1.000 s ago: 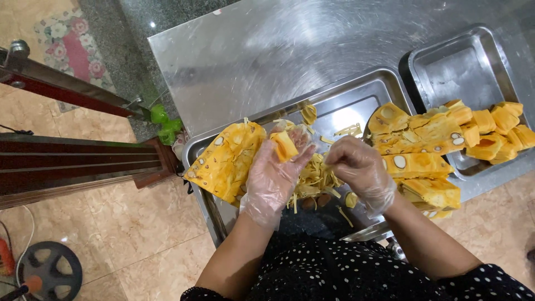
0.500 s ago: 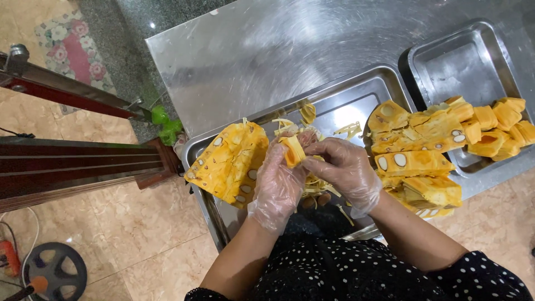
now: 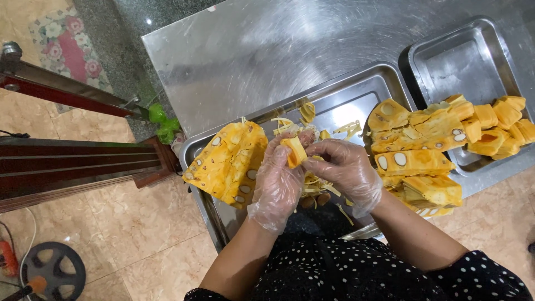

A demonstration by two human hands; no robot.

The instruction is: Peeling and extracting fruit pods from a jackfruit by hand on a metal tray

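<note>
Jackfruit everywhere on this steel counter [image 3: 251, 50]. Farthest left, a big yellow-orange jackfruit slab [image 3: 227, 161] with pale seeds showing in its cut face leans over the left rim of the middle tray [image 3: 356, 83]. Just beside it the left hand [image 3: 278, 181], in a thin clear plastic glove, is curled upward with its fingers [image 3: 281, 150] closed about a small jackfruit pod [image 3: 293, 151], a blocky orange-yellow piece with a paler edge, held up above the tray's middle. The right hand [image 3: 346, 170], gloved the same way, meets it from the other side, fingertips pinched at the pod's top right edge, so both hands touch the one piece. Under and between the hands lies a heap of pale yellow fibre strips [image 3: 317, 184], with a few brown seeds [image 3: 315, 200] near the tray's front edge and more loose strips scattered toward its far side. The hands cover much of that heap. To the right, stacked jackfruit wedges [image 3: 418, 161] with white seed ends bridge the rim between the middle tray and a second steel tray [image 3: 462, 61], where smaller orange pods [image 3: 501, 131] sit along its near side. Below, a dark polka-dot sleeve [image 3: 490, 278].
</note>
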